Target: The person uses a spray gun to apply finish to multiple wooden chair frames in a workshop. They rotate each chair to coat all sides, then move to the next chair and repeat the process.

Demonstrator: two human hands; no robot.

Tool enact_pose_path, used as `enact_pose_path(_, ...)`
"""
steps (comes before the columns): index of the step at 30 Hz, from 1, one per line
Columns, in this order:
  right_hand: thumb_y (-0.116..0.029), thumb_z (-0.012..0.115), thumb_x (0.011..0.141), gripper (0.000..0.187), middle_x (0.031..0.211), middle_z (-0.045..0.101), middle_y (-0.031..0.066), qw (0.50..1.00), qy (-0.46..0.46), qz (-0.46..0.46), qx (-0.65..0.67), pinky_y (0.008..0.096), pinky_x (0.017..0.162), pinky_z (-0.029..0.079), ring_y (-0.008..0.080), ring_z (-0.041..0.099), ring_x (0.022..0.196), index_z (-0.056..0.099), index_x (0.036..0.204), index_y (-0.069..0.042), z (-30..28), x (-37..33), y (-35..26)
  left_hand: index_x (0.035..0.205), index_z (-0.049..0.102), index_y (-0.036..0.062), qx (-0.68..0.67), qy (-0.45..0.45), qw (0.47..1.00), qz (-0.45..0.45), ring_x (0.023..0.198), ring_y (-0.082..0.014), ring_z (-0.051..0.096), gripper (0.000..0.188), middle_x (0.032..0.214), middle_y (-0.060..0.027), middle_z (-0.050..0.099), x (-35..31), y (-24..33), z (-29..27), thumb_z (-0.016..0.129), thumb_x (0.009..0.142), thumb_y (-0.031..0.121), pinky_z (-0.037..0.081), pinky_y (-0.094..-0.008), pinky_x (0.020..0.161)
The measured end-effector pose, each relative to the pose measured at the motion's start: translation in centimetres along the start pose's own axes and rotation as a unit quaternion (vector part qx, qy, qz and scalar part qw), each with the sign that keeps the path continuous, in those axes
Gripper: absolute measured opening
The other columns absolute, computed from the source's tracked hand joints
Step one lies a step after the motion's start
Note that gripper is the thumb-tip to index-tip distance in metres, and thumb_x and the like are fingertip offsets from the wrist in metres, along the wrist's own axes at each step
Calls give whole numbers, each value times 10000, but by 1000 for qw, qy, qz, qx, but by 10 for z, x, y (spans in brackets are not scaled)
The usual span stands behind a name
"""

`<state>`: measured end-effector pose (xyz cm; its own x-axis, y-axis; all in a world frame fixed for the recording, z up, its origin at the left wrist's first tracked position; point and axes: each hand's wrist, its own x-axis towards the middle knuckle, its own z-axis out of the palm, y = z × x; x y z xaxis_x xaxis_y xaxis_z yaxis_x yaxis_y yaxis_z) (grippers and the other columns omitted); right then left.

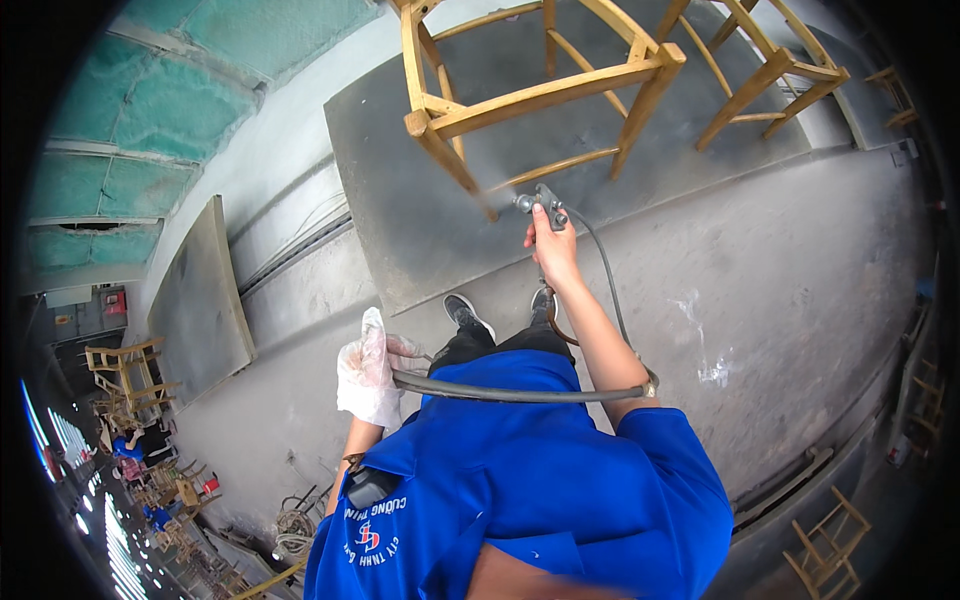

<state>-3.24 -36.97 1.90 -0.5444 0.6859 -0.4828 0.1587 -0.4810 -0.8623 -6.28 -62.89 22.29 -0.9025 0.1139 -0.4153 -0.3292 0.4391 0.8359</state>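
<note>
In my right hand (pixel 553 248) is a metal spray gun (pixel 547 206), its nozzle pointing left toward a wooden chair frame (pixel 550 98). Pale mist hangs between the nozzle and one of the chair's legs. My left hand (pixel 368 375), in a thin whitish plastic glove, is closed around a dark hose (pixel 500 392). The hose crosses in front of my waist to my right elbow, and a thinner line (pixel 608 275) runs on to the gun. The gloved fingers are partly hidden by the glove's folds.
A second wooden frame (pixel 765 75) stands at the far right. Behind both lies a large dark panel (pixel 430 220); another panel (pixel 205 310) leans at the left. Stacked chairs (pixel 125 372) and people (pixel 130 445) are farther left. One more frame (pixel 830 545) sits at lower right.
</note>
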Motion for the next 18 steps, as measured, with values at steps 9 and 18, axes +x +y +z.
enact_pose_path(9,-218,639,978,611,1063,711,204,922,-21,-162,-350,448,875,552,371,696,1000,422,1545,-292,30,20,102,626,684,-17,14,9,1000,2,407,-121,484,727,472,-34,526,37,-23,-64,517,1037,559,374,-285,419)
enact_pose_path(18,-95,607,941,732,1174,655,234,730,-177,-60,-657,504,933,533,404,662,1090,330,1581,-318,128,-27,119,577,663,-11,-13,15,1000,-14,423,-109,440,773,438,-29,493,94,-50,-138,489,1034,587,338,-284,466)
